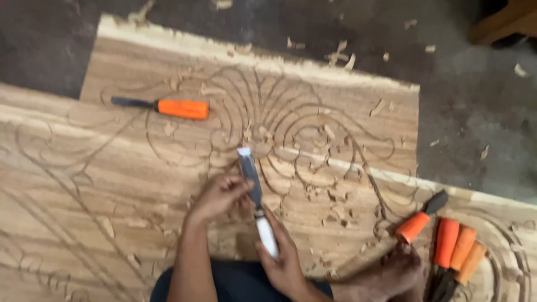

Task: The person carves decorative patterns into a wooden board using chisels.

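Observation:
A broad flat chisel (251, 179) with a white handle points away from me over a carved wooden panel (140, 184). My right hand (282, 254) grips the white handle from below. My left hand (221, 196) pinches the steel blade near its middle. The blade's tip rests close to the curved floral lines cut into the panel's centre. Wood chips lie scattered around those lines.
An orange-handled chisel (168, 107) lies on the panel at the upper left. Several more orange-handled chisels (447, 243) lie at the lower right, next to a bare foot (391, 274). Dark floor with shavings (475, 112) borders the panel at the right and top.

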